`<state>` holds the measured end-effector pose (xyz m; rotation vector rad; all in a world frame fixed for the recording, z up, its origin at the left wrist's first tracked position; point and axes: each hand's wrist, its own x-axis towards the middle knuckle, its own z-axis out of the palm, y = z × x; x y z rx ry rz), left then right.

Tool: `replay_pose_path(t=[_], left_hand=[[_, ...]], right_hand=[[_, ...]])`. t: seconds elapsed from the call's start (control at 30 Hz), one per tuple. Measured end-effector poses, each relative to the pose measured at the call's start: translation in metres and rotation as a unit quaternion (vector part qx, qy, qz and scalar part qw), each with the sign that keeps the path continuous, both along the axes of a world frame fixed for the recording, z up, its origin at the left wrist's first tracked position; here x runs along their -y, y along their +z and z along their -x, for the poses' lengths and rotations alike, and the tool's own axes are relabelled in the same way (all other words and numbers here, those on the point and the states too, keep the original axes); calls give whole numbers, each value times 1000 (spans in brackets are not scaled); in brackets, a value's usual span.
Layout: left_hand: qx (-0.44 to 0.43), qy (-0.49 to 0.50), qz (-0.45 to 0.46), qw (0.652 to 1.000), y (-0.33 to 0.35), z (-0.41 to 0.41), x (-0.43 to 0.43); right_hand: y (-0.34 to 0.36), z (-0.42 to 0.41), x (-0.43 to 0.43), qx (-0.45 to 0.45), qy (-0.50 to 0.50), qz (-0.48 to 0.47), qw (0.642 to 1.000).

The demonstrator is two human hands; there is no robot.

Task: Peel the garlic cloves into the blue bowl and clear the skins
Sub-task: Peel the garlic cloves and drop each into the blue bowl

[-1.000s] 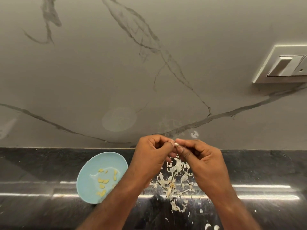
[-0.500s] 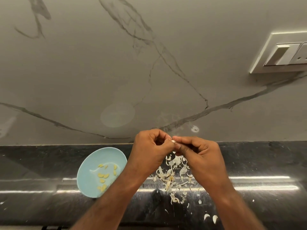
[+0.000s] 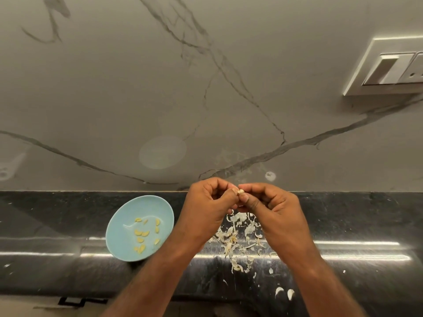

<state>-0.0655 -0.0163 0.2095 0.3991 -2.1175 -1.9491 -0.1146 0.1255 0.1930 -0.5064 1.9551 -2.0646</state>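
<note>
A small garlic clove (image 3: 240,191) is pinched between the fingertips of my left hand (image 3: 207,207) and my right hand (image 3: 272,208), held above the black counter. The blue bowl (image 3: 123,225) sits on the counter to the left of my left forearm, with several peeled yellow cloves (image 3: 143,234) inside. A loose pile of white garlic skins (image 3: 238,239) lies on the counter below and between my hands. Two unpeeled white cloves (image 3: 284,293) rest near the counter's front edge, beside my right forearm.
The black stone counter (image 3: 354,216) runs left to right and ends at a grey marble-look wall (image 3: 206,88). A white switch plate (image 3: 389,67) is mounted on the wall at the upper right. Small skin flecks dot the counter.
My hands stay together over the skin pile, with the thumbs shifted so the clove's pale tip shows between them. The bowl and skins are unmoved.
</note>
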Motion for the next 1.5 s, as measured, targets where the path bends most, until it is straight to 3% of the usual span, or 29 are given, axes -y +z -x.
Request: replay_pose_path(t=[0.17,0.3,0.57,1.13,1.33,1.5], left_hand=[[3,29,-58,998,0,-1,-2],[12,65,-24,998,-6,-2,-2],[22,86,102,991,-10,-1,-4],[6,89,218,972,-16,7,-3],[16,57,110,992,-18,7,-1],[3,78,161,984,-18,7,2]], right_hand=[[0,5,2,106,-23,123,986],[-2,11,-2,178,-26,197,964],[-7,11,-10,194,-9,198,961],[-7,6,-5,185,0,143,972],[-7,9,-4,188,-2,141,972],[-8,10,-6,187,-3,125,974]])
